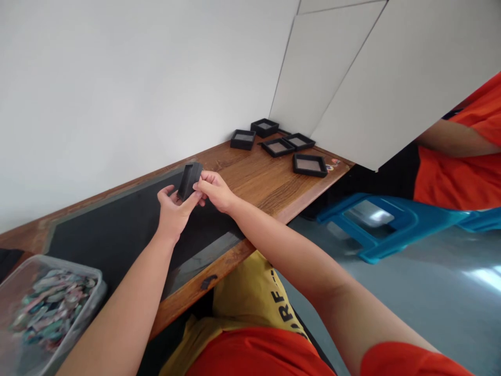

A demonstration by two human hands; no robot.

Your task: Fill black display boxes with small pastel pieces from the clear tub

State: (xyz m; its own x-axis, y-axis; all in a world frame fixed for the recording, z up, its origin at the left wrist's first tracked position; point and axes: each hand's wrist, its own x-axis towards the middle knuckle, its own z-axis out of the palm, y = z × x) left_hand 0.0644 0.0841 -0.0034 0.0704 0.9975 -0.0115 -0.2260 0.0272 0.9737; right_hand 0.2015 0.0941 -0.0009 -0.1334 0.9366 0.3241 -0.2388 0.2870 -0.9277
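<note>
A small black box (190, 180) is held up and tilted over the dark mat, its open side turned partly to the left. My left hand (173, 213) grips it from below, thumb on its near side and fingers behind it. From the right, my right hand (213, 190) pinches the same box at its lower right edge. Under both hands lies the black mat (117, 235), set on the wooden table (250, 180). The inside of the box is too dark to make out.
Several black square frames (309, 165) with greyish panels stand at the table's far right end. A clear plastic tub (99, 279) of mixed small pieces sits at lower left. Right of the table are a blue plastic stool (391, 222) and a person in orange (462, 177).
</note>
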